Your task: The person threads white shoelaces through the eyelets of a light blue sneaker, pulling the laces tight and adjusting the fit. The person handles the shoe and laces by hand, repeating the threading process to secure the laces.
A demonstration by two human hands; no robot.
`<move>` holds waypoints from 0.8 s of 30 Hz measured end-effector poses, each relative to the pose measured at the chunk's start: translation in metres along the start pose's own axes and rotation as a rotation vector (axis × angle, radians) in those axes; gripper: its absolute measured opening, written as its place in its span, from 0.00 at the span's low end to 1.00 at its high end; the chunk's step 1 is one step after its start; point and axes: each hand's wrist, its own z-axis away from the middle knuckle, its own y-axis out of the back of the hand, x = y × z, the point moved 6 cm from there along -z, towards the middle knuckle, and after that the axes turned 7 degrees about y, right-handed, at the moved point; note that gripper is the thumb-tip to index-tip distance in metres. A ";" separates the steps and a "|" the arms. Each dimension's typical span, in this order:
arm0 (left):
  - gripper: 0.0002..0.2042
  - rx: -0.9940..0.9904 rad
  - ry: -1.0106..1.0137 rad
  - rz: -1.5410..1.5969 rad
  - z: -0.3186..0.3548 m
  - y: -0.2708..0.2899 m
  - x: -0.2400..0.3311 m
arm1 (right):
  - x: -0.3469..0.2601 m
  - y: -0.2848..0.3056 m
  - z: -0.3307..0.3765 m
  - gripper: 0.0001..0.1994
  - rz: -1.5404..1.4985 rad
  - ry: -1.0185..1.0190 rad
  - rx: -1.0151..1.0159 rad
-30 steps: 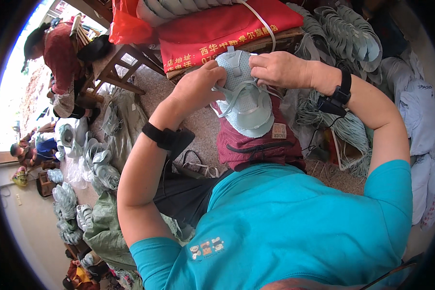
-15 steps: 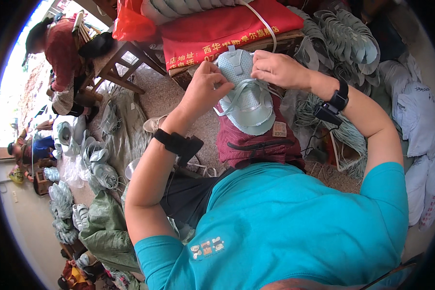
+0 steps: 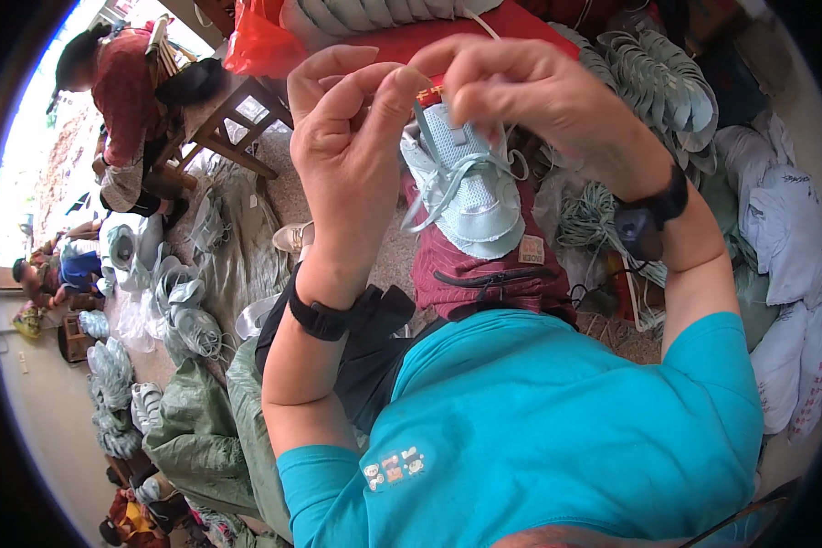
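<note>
A pale mint shoe upper with a perforated tongue lies on the maroon cloth over my lap, toe toward me. Its shoelace crosses the front, and one strand rises from it to my left hand. That hand is raised above the upper's left side, thumb and forefinger pinched on the strand. Beside it, my right hand hangs over the tongue with curled fingers, its fingertips close to the left ones. Motion blurs it, and what it holds is hidden.
Ahead is a red cloth with a row of pale uppers. More stacked uppers, bundled laces and white sacks fill the right. A person in red sits beside a wooden stool at far left; green sacks lie nearer.
Both hands have lifted from the upper toward me and appear larger. A lace strand now stretches up to my left fingers. The upper stays on the maroon cloth, slightly shifted.
</note>
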 end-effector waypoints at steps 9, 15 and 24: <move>0.05 -0.420 0.365 -0.451 0.108 -0.001 -0.135 | -0.042 0.027 -0.031 0.13 0.238 0.101 0.171; 0.06 -0.635 0.191 -0.550 0.103 -0.008 -0.115 | -0.119 0.057 -0.023 0.12 0.484 0.291 0.342; 0.06 -0.444 0.102 -0.439 0.053 -0.003 -0.097 | -0.137 0.063 -0.001 0.10 0.693 0.299 0.343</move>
